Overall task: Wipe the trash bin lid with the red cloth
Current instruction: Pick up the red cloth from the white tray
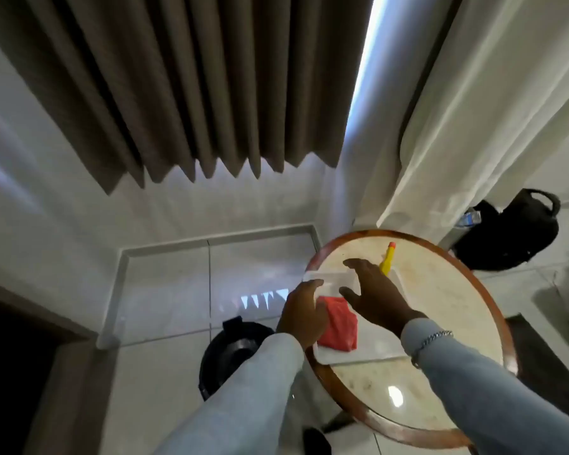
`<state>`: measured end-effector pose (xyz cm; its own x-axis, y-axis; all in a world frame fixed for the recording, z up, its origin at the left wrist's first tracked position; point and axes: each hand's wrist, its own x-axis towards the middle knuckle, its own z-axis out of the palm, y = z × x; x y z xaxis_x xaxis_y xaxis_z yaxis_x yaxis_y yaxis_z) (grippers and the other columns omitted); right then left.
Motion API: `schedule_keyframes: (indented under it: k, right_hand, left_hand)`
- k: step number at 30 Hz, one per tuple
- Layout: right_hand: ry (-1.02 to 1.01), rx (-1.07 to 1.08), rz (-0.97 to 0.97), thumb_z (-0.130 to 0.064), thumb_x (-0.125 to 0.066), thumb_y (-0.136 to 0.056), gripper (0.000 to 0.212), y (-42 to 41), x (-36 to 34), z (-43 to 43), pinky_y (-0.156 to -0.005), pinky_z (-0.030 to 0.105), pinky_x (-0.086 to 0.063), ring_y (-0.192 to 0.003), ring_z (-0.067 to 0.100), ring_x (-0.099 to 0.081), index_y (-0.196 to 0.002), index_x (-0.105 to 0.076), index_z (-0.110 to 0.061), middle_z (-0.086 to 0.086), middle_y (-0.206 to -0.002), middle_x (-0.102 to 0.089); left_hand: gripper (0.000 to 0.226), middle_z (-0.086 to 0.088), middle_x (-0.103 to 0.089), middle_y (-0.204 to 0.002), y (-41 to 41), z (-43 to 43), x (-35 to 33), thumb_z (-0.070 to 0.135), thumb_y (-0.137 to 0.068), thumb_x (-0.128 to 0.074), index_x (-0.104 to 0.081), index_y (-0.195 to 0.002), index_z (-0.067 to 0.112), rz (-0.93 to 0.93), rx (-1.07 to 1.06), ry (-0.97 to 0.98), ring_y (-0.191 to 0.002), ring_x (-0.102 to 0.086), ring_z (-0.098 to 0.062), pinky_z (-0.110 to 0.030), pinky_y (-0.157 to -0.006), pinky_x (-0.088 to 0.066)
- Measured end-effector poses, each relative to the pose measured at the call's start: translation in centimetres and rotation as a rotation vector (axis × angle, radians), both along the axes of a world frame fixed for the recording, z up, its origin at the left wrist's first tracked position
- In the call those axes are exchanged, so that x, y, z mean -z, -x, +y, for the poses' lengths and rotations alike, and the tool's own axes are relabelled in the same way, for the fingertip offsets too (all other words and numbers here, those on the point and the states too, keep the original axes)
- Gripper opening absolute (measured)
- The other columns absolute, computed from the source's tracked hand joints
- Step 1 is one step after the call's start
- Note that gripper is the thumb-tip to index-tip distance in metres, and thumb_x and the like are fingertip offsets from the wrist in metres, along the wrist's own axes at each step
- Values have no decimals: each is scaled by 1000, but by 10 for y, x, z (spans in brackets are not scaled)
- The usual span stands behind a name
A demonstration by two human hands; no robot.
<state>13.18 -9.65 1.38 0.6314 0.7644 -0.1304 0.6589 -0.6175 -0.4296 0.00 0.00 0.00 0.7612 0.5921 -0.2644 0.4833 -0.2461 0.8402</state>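
On the round table [440,310], the red cloth [339,326] lies on a white tray [358,354] between both open, empty hands: left hand [301,311], right hand [372,290]. Recommended: gather it fully before turning to the black trash bin [230,353] on the floor at left.

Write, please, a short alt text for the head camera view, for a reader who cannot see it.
Two open hands, left hand and right hand, reach over a red cloth lying on a white tray on a round table. A yellow bottle stands behind; a black trash bin sits on the floor.
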Motion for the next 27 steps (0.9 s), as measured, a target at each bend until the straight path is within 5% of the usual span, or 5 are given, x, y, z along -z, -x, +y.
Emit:
schedule_keyframes:
  k: [6, 11, 21, 24, 27]
  right_hand:
    - [174, 167, 182, -45, -64, -84, 58, -35, 120, -6, -97, 44, -49, -120, 27, -52, -132, -43, -22, 7, -135, -55]
    - [227, 325, 320, -33, -73, -80, 61, -49, 193, -9, -90, 44, -50, -111, 36, -58, -130, -45, -12, 18, -126, -58]
    - [-21, 552, 559, -8, -79, -73, 71, -53, 230, -26, -90, 40, -53, -97, 26, -64, -136, -47, -12, 14, -112, -68]
    - [-129, 592, 734, 5, -72, -77, 65, -52, 220, -36, -89, 51, -56, -102, 35, -65, -136, -47, -8, 19, -114, -66]
    - [-263, 574, 860, 9, -65, -81, 59, -45, 198, -40, -76, 36, -63, -96, 30, -68, -136, -48, -7, 21, -115, -65]
  left_hand:
    - [55, -8, -46, -147, -63, -18, 102, 11, -94, -50, -34, -147, 18, 226, -16, 117, -137, -41, -27, -36, -112, -33]
    - [83, -6, -6, -164, -96, -39, 173, 19, -92, -63, -8, -154, 22, 377, 10, 57, -151, -4, -29, -47, -120, -12]
    - [80, -15, -36, -152, -120, -47, 192, 23, -86, -68, -21, -151, 16, 359, -311, 146, -140, -33, -35, -50, -113, -31]
    - [43, -11, -63, -122, -123, -41, 179, 44, -90, -60, -55, -121, 15, 352, -357, 124, -116, -58, -32, -50, -103, -44]
    - [23, -3, -68, -91, -107, -32, 164, 41, -92, -54, -62, -87, 20, 135, -342, 248, -87, -64, -19, -37, -83, -52]
